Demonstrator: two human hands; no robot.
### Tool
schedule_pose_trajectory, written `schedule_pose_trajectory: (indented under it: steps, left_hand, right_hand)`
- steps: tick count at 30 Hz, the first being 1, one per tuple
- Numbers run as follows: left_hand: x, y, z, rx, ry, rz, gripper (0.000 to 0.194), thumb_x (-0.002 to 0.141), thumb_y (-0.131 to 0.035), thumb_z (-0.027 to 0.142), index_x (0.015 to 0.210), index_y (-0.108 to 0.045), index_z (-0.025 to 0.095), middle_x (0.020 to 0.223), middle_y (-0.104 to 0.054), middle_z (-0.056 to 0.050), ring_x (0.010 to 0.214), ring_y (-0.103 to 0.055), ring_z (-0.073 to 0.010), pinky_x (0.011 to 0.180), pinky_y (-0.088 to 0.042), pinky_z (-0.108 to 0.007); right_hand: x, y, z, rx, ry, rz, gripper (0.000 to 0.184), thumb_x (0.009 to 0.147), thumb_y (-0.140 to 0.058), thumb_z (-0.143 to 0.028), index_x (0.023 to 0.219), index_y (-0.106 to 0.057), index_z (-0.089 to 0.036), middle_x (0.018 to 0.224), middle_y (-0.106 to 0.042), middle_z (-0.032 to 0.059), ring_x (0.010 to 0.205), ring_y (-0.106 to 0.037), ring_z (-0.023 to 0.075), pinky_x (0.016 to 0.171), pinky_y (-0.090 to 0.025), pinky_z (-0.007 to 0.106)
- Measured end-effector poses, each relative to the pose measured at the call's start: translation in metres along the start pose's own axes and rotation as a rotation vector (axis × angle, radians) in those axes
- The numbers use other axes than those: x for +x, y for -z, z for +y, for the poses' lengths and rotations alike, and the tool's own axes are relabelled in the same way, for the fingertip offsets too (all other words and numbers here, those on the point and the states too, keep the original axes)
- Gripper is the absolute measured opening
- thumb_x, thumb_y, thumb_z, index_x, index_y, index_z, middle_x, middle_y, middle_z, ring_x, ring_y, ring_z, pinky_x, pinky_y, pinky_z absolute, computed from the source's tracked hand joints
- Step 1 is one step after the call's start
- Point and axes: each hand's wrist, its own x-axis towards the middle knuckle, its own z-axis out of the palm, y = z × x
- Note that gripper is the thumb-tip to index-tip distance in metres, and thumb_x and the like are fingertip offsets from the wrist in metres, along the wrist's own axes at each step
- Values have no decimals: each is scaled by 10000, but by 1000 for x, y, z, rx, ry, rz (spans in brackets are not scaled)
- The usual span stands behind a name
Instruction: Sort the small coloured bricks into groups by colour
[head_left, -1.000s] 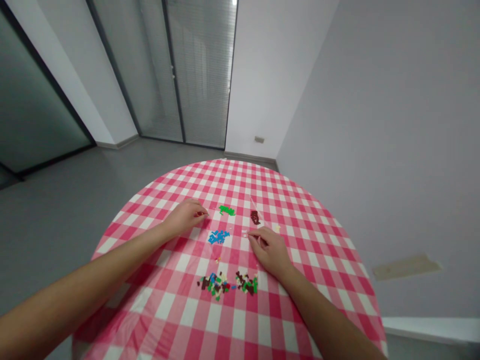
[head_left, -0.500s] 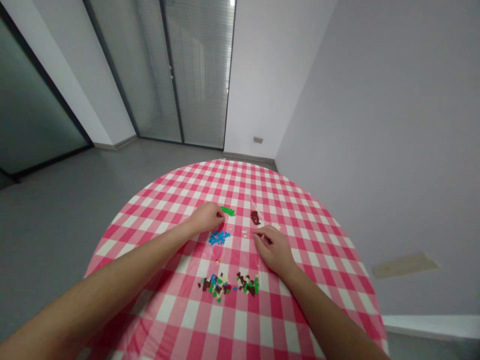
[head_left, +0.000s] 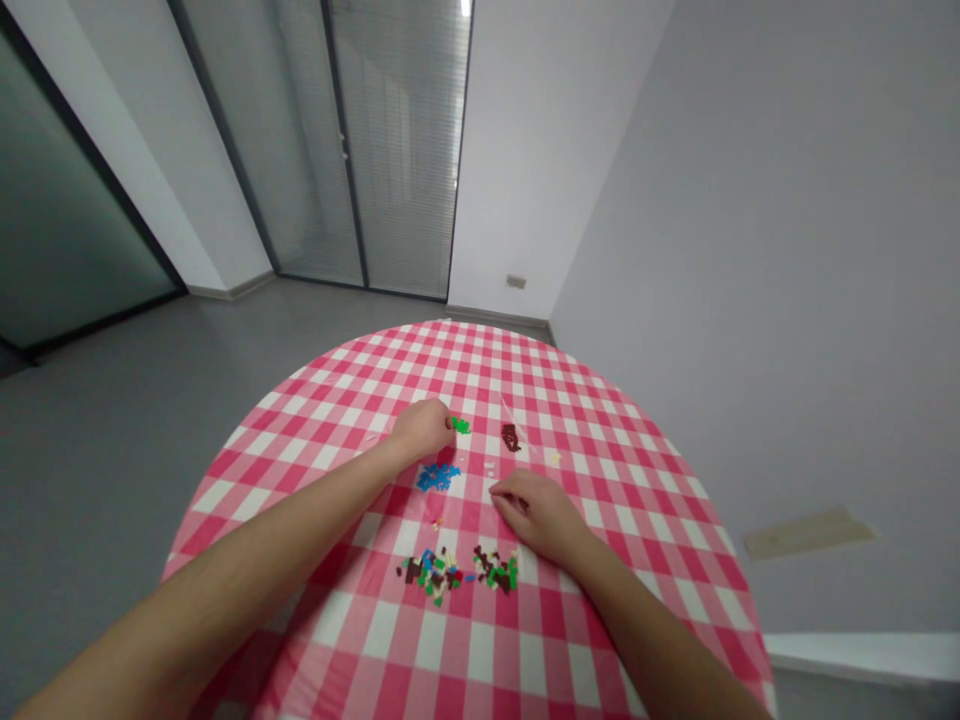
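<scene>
My left hand (head_left: 425, 428) is closed at the green pile (head_left: 460, 426), its fingertips touching or just beside the pieces; whatever it pinches is hidden. Below that hand lies a pile of small blue pieces (head_left: 438, 477). My right hand (head_left: 537, 508) is closed in a pinch low over the cloth, and I cannot make out anything between its fingertips. Just beyond it are a few white pieces (head_left: 490, 468). A dark brown pile (head_left: 511, 437) sits farther back, and some pale yellow pieces (head_left: 556, 458) lie to the right.
Nearer me are two mixed heaps of small pieces, a left heap (head_left: 433, 572) and a right heap (head_left: 497, 568). A few orange and white bits (head_left: 437, 523) lie above them. A red-and-white checked cloth (head_left: 420, 660) covers the round table. Walls and glass panels (head_left: 405, 150) stand behind.
My left hand has moved slightly right and now covers part of the green pile. My right hand has drawn back toward me and a little left, uncovering the pale yellow pieces.
</scene>
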Motion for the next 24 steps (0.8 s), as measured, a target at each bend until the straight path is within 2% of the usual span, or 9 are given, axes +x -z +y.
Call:
schedule_pose_trajectory:
  steps: [3,6,9,11,14,19,24]
  left_hand:
    - [-1,1,-1,8,-2,6,126,693,-627,226,654,-734,172,655,-680,-82,643,-610,-202,563,-394,-279]
    - [-8,3,-4,-54,-17,12,190,734,-625,299,616,-704,173,617,-664,-70,593,-575,-181,556,-377,-288]
    - [-23,5,-7,-223,-76,-40,241,786,-594,321,624,-699,176,605,-663,-56,567,-553,-158,556,-368,-291]
    - [-37,6,-8,-352,-137,-98,214,774,-615,312,629,-695,177,632,-674,-45,580,-560,-147,544,-365,-279]
    - [-60,7,-7,-465,-154,-134,237,755,-657,333,583,-647,170,576,-627,-18,546,-519,-119,524,-352,-259]
    - [-93,4,-5,-576,-137,-130,189,745,-661,313,619,-690,174,623,-635,-14,566,-511,-111,556,-365,-256]
    - [-104,0,-3,-561,-179,-44,201,768,-656,293,612,-702,175,653,-634,-30,616,-531,-131,603,-380,-272]
  right_hand:
    - [-2,8,-8,35,-15,-171,178,840,-569,-120,828,-725,-205,775,-709,25,678,-629,161,625,-464,253]
    - [-6,20,-14,92,-54,-287,190,803,-587,-91,780,-733,-211,716,-703,-2,607,-609,138,560,-424,226]
    - [-10,31,-18,167,-107,-396,144,779,-658,-126,815,-756,-224,694,-693,-15,583,-598,129,515,-394,208]
    - [-11,35,-20,178,-125,-477,167,723,-730,-148,860,-771,-233,674,-682,-22,559,-582,123,485,-363,199]
    - [-11,35,-23,133,-150,-566,196,687,-755,-152,869,-781,-221,680,-683,-15,565,-572,115,491,-341,195]
    - [-9,31,-26,73,-164,-609,98,760,-739,-231,842,-784,-200,731,-705,4,604,-573,108,542,-347,210]
    - [-8,31,-28,44,-144,-588,108,779,-743,-244,872,-786,-211,746,-707,2,620,-568,106,548,-333,215]
